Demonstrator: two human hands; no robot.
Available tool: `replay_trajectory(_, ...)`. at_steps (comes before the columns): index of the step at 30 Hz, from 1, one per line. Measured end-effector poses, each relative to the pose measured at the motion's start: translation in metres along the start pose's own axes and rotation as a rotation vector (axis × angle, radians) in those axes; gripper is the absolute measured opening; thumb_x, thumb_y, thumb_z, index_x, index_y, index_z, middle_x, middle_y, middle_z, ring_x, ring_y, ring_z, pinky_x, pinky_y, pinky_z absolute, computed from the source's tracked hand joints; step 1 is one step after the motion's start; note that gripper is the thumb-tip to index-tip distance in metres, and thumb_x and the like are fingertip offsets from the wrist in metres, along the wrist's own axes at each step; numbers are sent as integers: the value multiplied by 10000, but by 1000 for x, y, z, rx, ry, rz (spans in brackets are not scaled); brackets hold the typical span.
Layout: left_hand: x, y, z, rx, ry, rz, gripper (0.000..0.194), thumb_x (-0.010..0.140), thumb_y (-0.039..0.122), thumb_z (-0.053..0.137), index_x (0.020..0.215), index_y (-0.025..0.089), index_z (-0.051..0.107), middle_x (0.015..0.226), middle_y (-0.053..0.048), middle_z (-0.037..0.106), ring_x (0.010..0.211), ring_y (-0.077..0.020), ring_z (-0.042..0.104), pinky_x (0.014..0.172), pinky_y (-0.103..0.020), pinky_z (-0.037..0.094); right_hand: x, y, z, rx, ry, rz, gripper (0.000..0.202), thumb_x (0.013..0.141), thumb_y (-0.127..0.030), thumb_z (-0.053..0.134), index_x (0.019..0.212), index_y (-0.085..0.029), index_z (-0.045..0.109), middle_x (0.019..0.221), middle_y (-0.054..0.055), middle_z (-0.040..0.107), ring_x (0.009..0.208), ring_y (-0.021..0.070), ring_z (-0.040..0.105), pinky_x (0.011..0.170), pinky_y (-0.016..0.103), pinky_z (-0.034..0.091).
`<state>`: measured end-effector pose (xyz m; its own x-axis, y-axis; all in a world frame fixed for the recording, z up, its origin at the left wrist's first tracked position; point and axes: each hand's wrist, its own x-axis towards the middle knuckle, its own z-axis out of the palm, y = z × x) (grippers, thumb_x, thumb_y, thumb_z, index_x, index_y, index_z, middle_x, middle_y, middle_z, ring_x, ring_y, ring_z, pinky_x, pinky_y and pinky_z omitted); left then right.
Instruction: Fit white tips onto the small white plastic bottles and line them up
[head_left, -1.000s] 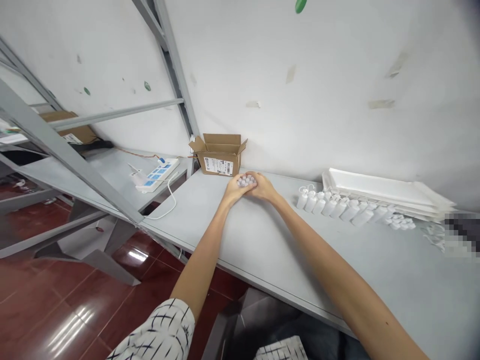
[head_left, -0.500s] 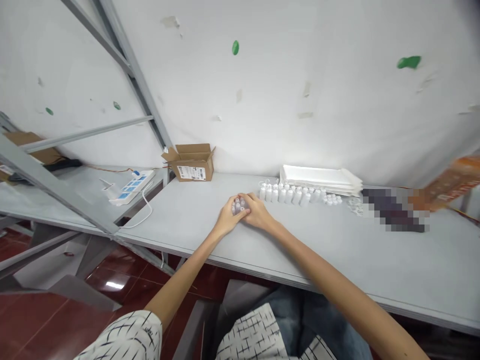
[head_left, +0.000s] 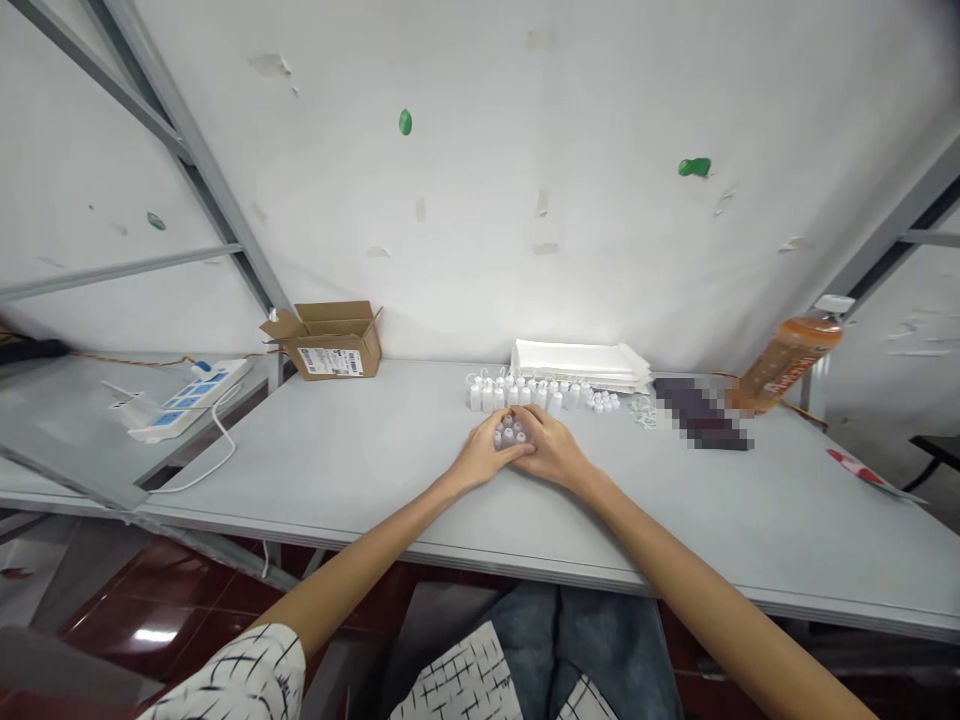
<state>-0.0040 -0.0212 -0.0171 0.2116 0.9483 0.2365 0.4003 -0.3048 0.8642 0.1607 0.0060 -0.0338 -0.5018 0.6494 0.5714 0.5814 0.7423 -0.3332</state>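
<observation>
My left hand (head_left: 480, 452) and my right hand (head_left: 557, 447) curve together into a ring on the table, fingertips and thumbs meeting. Within that ring stands a cluster of small white bottles (head_left: 508, 436), held from both sides; only their tops show, and the lower parts are hidden by my hands. Just behind my fingers is a row of similar white bottles (head_left: 499, 397), some with thin loops at the top. A group of small white caps (head_left: 602, 401) lies at the right end of that row, with a pile of small clear pieces (head_left: 643, 411) beside it.
A stack of white trays (head_left: 577, 362) lies behind the bottles. An open cardboard box (head_left: 339, 345) stands at the back left, near a power strip (head_left: 193, 402) with a white cable. To the right are a blurred dark object (head_left: 701, 413) and an orange drink bottle (head_left: 791, 362).
My hands have moved right with the enclosed bottles, from left of the row to in front of it. The view has turned right, showing the whole drink bottle.
</observation>
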Motion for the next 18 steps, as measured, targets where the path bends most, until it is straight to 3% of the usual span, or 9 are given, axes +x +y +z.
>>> replay_trajectory(11,14,-10,-4,-60,-111,66,693,714,489,789,1295,198,550,1297,-96,634,1244,-292,568,1045,-405,463,-14,12,-12,-106,128,-25,496,836,-444,640,1258,-196,562,1171,135,650,965,255,672,662,318,555)
replay_trajectory(15,20,-17,-9,-106,-147,89,876,610,488,861,1355,185,512,1325,-125,616,1297,-319,531,1091,-425,429,-17,11,-12,-142,140,-9,530,868,-564,580,1241,-187,582,1188,143,651,970,248,676,670,308,551)
replay_trajectory(18,19,-20,-11,-122,-168,101,909,600,490,870,1376,193,502,1346,-134,601,1308,-323,524,1099,-432,420,-19,10,-12,-153,151,-2,572,866,-629,549,1213,-178,597,1179,147,656,977,250,674,675,308,543)
